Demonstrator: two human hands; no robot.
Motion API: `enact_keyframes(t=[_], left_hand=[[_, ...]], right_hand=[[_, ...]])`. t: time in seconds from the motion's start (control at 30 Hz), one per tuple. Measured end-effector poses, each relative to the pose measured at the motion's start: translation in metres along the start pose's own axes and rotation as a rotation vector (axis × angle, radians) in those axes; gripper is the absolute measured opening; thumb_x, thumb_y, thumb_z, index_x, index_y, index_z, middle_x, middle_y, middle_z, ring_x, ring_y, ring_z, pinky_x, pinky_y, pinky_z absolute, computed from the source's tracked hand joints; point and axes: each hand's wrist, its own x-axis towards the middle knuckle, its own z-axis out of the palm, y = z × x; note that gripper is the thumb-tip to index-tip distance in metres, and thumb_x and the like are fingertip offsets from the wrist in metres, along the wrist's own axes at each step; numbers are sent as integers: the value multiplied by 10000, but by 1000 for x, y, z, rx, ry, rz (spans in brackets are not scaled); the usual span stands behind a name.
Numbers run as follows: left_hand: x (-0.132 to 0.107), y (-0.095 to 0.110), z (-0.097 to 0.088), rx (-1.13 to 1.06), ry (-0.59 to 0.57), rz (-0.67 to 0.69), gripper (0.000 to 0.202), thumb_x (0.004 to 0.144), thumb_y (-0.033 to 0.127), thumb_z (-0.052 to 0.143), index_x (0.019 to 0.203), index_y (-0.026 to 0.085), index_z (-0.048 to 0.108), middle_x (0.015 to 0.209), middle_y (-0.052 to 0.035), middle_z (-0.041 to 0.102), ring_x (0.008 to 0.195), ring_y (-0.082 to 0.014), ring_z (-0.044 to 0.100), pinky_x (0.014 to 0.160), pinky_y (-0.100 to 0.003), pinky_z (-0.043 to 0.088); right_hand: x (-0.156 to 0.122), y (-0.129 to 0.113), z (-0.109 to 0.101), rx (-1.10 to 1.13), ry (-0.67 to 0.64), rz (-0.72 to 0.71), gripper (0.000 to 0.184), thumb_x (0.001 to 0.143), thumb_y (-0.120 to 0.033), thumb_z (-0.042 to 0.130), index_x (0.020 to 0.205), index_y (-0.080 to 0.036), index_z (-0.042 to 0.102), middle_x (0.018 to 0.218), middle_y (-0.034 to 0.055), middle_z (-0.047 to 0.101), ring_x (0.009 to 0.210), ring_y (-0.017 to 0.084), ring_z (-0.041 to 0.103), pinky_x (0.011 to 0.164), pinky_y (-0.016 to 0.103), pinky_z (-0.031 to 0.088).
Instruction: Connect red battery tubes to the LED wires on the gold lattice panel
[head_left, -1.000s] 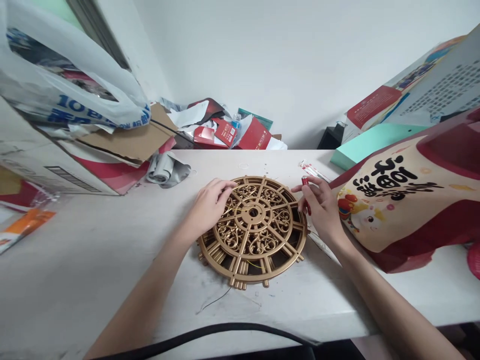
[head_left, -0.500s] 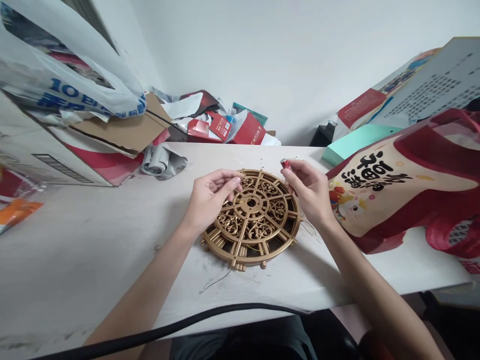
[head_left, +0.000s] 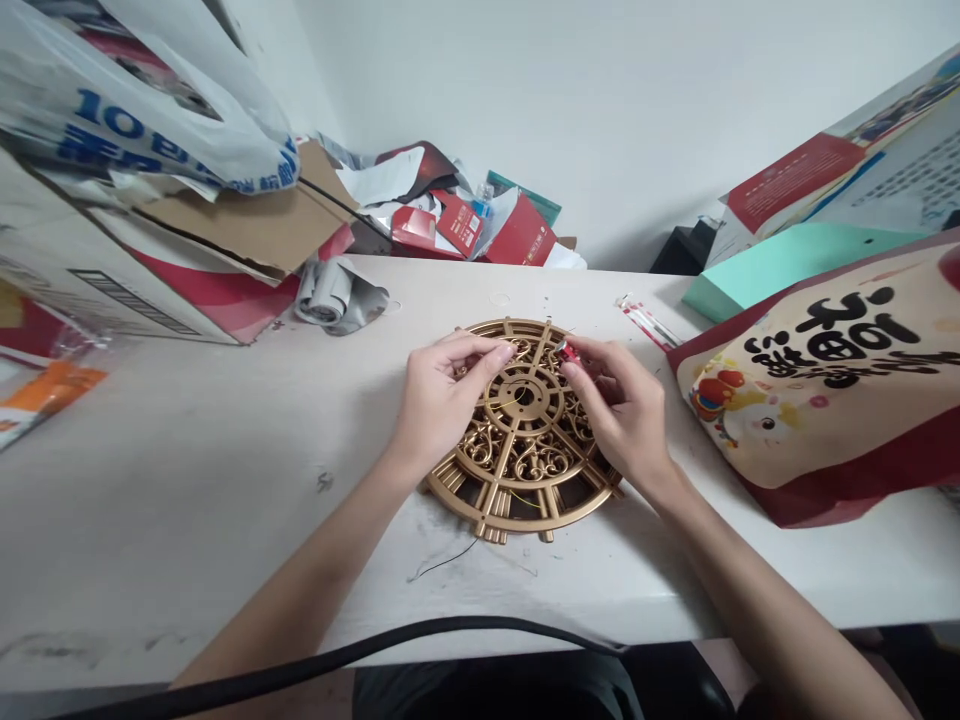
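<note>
A round, golden openwork clock frame (head_left: 517, 440) with scrollwork lies flat on the white desk. Over its upper left part is my left hand (head_left: 457, 395), thumb and forefinger pinched together; whatever is between the tips is too small to make out. My right hand (head_left: 615, 405) is closed on a small red cylinder with a silvery end (head_left: 568, 351), above the frame's upper right part. A short gap separates the two hands' fingertips. A thin yellow wire (head_left: 517, 402) crosses the frame's hub, and a dark wire (head_left: 450, 558) trails from its lower edge.
A red and cream bag (head_left: 817, 400) and a mint-green box (head_left: 780, 265) stand at right. Beside them lies a slim red-and-white packet (head_left: 649, 322). Cartons (head_left: 150, 270), a plastic bag (head_left: 180, 110) and red packaging (head_left: 517, 230) crowd the left and back. A black cable (head_left: 337, 655) crosses in front.
My right hand has brought the red cylinder lower and closer to my left hand. The whole view has shifted, so the desk items appear further right and the slim packet now shows.
</note>
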Motion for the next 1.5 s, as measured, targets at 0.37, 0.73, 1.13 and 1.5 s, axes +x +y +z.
enact_keyframes(t=[0.37,0.73,1.13,1.5], left_hand=[[-9,8,3,-68,-108,-161,138,891,346,722,973,239,752,700,22,626,600,-84,525,538,-202,425],[-17,9,6,-99,-43,-168,178,902,378,698,1023,250,725,770,-11,651,606,-110,510,510,-230,395],[-16,7,8,-281,-16,-303,204,877,364,721,1035,236,728,758,2,571,643,-99,473,554,-210,383],[-11,6,6,-445,89,-350,196,815,290,769,986,199,740,849,-16,615,774,-109,504,702,-215,426]], right_hand=[[4,-13,-3,136,-102,-42,288,936,-172,657,1206,-255,715,1109,55,708,996,204,670,836,401,569],[0,-9,3,258,-131,88,236,945,-283,697,1176,-312,731,1112,61,691,1012,231,656,823,430,573],[7,-9,-3,680,-14,423,159,891,-368,774,968,-242,712,828,-6,674,648,119,582,568,255,498],[11,-5,-1,928,-20,642,233,811,-308,847,771,-212,639,922,47,796,861,197,772,852,363,611]])
